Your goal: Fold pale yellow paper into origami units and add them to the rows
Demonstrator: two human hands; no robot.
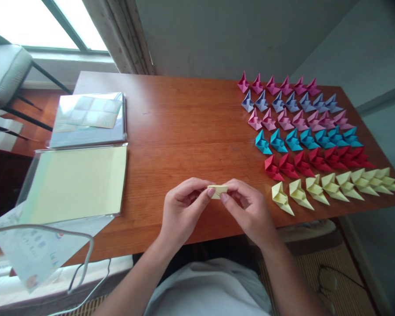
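Observation:
Between my two hands is a small folded piece of yellow paper (pixel 218 191), held above the table's front edge. My left hand (pixel 186 204) pinches its left end between thumb and fingers. At the other end, my right hand (pixel 246 206) grips it the same way, thumb on the near face. To the right stand rows of folded paper boats: yellow ones (pixel 332 188) nearest me, then red (pixel 303 164), turquoise (pixel 293 139), pink (pixel 285 119), lavender (pixel 278 102) and magenta (pixel 271 84). The yellow row lies closest to my right hand.
On the table's left are a stack of yellow paper (pixel 82 184) in a clear sleeve and another clear packet (pixel 88 136). A printed sheet (pixel 42 250) and a white cable (pixel 88 259) hang at the left front edge. A chair (pixel 8 74) stands beyond the table (pixel 184 118).

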